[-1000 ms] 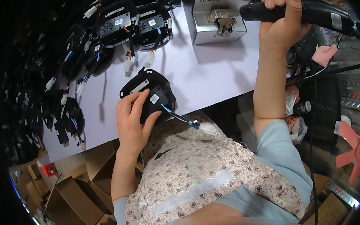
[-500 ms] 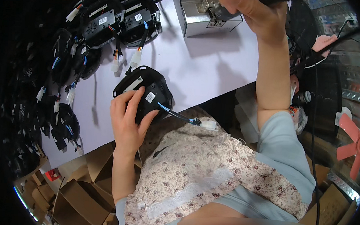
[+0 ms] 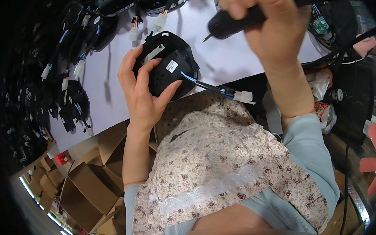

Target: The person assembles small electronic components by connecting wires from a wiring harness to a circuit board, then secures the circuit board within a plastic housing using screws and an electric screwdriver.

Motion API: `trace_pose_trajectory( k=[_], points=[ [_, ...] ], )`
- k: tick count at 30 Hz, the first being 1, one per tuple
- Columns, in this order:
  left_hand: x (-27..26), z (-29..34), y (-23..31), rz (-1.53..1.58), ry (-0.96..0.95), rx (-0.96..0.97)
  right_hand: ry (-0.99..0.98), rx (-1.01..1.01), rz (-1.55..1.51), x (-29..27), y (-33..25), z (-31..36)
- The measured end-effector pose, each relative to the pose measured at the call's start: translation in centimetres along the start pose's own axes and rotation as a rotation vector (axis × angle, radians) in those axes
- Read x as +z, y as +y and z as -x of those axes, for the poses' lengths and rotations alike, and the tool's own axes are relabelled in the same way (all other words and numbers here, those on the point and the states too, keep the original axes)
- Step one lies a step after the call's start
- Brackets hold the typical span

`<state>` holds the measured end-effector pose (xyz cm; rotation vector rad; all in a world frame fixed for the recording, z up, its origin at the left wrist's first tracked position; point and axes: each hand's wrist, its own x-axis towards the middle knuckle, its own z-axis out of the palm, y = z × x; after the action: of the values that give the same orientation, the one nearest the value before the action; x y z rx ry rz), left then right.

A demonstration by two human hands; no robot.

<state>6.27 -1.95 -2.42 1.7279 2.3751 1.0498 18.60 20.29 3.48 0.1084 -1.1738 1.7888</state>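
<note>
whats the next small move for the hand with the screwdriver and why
Probably lower the electric screwdriver so its tip meets the back of the black housing. The right hand holds the tool above and right of the part, tip aimed down-left at it but not touching, while the left hand steadies it on the white table.

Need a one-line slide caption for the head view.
Left hand steadies a black housing on the white table; right hand grips a black screwdriver.

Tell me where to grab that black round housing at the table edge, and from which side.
Grip the black housing across its rounded rim, coming from its left and near edge, as the left hand does now. That probably keeps fingers off the label, clear of the wire lead trailing right, and away from the power screwdriver in the right hand.
</note>
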Motion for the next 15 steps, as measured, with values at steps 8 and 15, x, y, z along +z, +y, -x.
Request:
trace_pose_trajectory(
  k=[8,15],
  points=[
    [0.0,-0.3,0.2,-0.084,-0.006,0.003,-0.052,0.021,0.07,2.4,3.7,1.0],
    [0.2,0.0,0.0,-0.075,0.0,-0.005,-0.055,0.202,-0.077,3.4,3.3,2.0]
  ],
)
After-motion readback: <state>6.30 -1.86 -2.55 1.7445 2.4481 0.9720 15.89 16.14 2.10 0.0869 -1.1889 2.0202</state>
